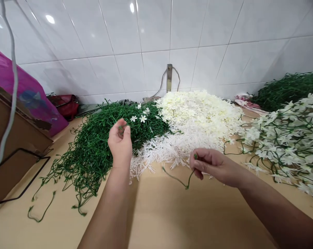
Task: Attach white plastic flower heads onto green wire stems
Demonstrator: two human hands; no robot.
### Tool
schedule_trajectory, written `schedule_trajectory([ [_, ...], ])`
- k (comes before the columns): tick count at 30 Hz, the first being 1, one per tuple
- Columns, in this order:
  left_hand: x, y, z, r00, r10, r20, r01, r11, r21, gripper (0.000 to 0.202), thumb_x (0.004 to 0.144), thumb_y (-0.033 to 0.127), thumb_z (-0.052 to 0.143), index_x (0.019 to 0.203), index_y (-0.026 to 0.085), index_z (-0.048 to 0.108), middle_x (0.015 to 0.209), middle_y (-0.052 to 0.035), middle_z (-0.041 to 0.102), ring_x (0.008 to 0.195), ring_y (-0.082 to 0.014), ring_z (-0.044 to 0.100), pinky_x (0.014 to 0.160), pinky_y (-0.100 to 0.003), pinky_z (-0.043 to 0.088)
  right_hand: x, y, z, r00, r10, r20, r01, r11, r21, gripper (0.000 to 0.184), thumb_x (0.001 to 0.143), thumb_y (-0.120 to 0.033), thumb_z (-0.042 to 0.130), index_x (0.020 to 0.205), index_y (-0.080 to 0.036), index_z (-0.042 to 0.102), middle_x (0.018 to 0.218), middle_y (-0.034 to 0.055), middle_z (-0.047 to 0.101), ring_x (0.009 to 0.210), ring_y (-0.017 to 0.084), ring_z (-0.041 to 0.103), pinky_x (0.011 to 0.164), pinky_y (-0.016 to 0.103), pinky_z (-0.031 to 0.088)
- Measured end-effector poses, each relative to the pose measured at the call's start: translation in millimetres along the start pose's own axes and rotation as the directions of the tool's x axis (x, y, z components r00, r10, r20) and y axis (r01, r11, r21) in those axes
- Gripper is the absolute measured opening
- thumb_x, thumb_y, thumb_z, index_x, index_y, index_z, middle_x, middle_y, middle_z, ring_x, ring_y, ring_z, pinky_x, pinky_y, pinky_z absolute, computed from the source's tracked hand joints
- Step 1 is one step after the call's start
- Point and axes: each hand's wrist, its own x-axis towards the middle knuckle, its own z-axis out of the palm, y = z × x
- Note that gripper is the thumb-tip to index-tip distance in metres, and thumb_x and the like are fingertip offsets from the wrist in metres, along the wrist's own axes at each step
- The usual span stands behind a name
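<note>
My right hand (215, 166) pinches a thin green plastic flower stem (187, 186) between thumb and fingers. The stem bends in a V below the fingertips, its far end pointing left over the table. In front of a heap of green stems (94, 138), my left hand (120, 145) is raised with thumb and fingers curled towards each other. A speck of green shows at its fingertips; whether it is held or lies behind is unclear. Beyond and between the hands lie a pile of thin white sticks (169, 147) and a mound of cream-white artificial blossoms (198, 107).
Stems with white flowers attached (283, 141) are heaped at right, with more green stems (291, 90) behind. A cardboard box (13, 138), a pink bag (29, 93) and a white cable (14, 69) stand at left. A tiled wall (156, 27) closes the back of the wooden table (172, 218).
</note>
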Motion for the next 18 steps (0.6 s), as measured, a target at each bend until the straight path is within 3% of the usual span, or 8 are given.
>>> schedule_trajectory([
  [2, 1, -4, -2.8, 0.981, 0.196, 0.002, -0.185, 0.925, 0.331, 0.050, 0.068, 0.022, 0.060, 0.117, 0.019, 0.048, 0.123, -0.0114, 0.044, 0.111, -0.0205, 0.045, 0.090, -0.033, 0.040, -7, 4, 4, 0.989, 0.083, 0.120, -0.082, 0.997, -0.013, 0.031, 0.077, -0.046, 0.052, 0.066, -0.017, 0.047, 0.060, 0.0005, 0.053, 0.055, 0.010, 0.050, 0.055, 0.025, 0.042],
  [5, -3, -6, -3.3, 0.954, 0.272, 0.122, -0.289, 0.744, 0.603, 0.052, 0.069, 0.019, 0.058, 0.120, 0.018, 0.046, 0.136, -0.0136, 0.032, 0.127, -0.0280, 0.027, 0.102, -0.044, 0.025, -16, 10, 8, 0.960, 0.175, 0.219, -0.167, 0.985, -0.052, 0.022, 0.079, -0.035, 0.051, 0.068, -0.017, 0.048, 0.062, 0.0005, 0.055, 0.057, 0.010, 0.051, 0.056, 0.024, 0.043],
  [9, -13, -7, 4.1, 0.908, 0.275, 0.318, -0.417, 0.676, 0.607, 0.026, 0.077, 0.017, 0.047, 0.099, 0.020, 0.061, 0.118, -0.0089, 0.055, 0.113, -0.0245, 0.046, 0.094, -0.042, 0.033, -28, 17, 5, 0.946, 0.261, 0.194, -0.227, 0.957, -0.181, 0.007, 0.076, -0.021, 0.051, 0.073, -0.016, 0.054, 0.063, 0.0003, 0.056, 0.056, 0.010, 0.050, 0.051, 0.021, 0.039],
  [11, -19, -5, 9.6, 0.880, 0.298, 0.371, -0.470, 0.665, 0.580, 0.023, 0.078, 0.017, 0.045, 0.091, 0.021, 0.063, 0.107, -0.0067, 0.061, 0.103, -0.0215, 0.052, 0.089, -0.039, 0.035, -35, 18, -2, 0.959, 0.256, 0.123, -0.214, 0.937, -0.277, 0.009, 0.073, -0.018, 0.053, 0.081, -0.016, 0.057, 0.066, 0.0013, 0.058, 0.058, 0.011, 0.051, 0.051, 0.021, 0.039],
  [15, -35, 6, 17.5, 0.845, 0.301, 0.442, -0.526, 0.624, 0.578, 0.023, 0.079, 0.018, 0.045, 0.092, 0.022, 0.063, 0.106, -0.0056, 0.062, 0.102, -0.0219, 0.053, 0.090, -0.040, 0.031, -50, 14, -28, 0.986, 0.126, -0.105, -0.159, 0.893, -0.422, 0.014, 0.074, -0.019, 0.053, 0.086, -0.017, 0.059, 0.071, 0.0033, 0.061, 0.063, 0.013, 0.054, 0.057, 0.024, 0.040],
  [18, -50, 19, 15.8, 0.765, 0.191, 0.615, -0.566, 0.656, 0.500, 0.023, 0.080, 0.019, 0.044, 0.094, 0.022, 0.062, 0.102, -0.0050, 0.064, 0.097, -0.0212, 0.055, 0.086, -0.038, 0.035, -59, 12, -48, 0.968, 0.050, -0.245, -0.168, 0.857, -0.486, 0.011, 0.077, -0.025, 0.050, 0.077, -0.018, 0.059, 0.068, 0.0022, 0.059, 0.059, 0.013, 0.051, 0.053, 0.024, 0.038],
])
